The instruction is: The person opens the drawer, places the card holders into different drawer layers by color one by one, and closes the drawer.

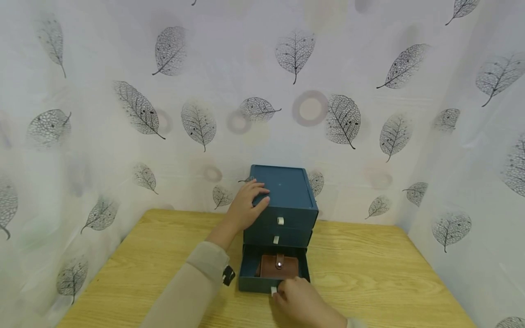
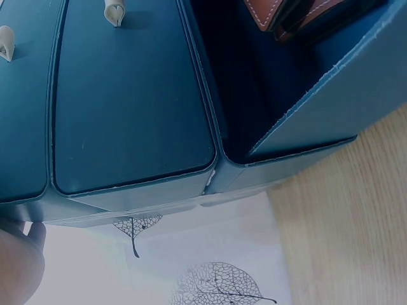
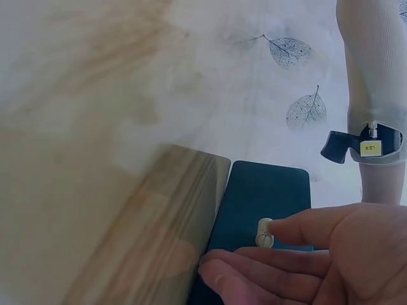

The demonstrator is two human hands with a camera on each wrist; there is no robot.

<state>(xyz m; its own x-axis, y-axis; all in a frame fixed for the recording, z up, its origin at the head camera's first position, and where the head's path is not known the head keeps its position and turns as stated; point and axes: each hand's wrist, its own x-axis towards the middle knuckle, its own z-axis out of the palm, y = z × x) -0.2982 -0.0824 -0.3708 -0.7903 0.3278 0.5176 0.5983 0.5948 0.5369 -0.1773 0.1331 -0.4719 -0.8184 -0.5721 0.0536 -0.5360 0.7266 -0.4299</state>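
Observation:
A dark blue three-drawer box (image 1: 283, 187) stands on the wooden table, its bottom drawer (image 1: 256, 285) pulled out. Inside that drawer lies a brown leather wallet (image 1: 280, 267) with a snap strap. The left hand (image 1: 247, 207) rests on the box's upper left edge, fingers spread over the top; only a small part of it shows in the left wrist view. At the bottom drawer's front, the right hand (image 1: 299, 298) pinches the pale pull tab (image 3: 264, 233) by its thumb and finger, the other fingers loosely bent below.
The two upper drawers (image 2: 127, 95) are closed, each with a pale tab. Behind the wooden table (image 1: 369, 273) hangs a white curtain (image 1: 254, 68) printed with leaves. A black strap device (image 3: 372, 143) sits on the left wrist.

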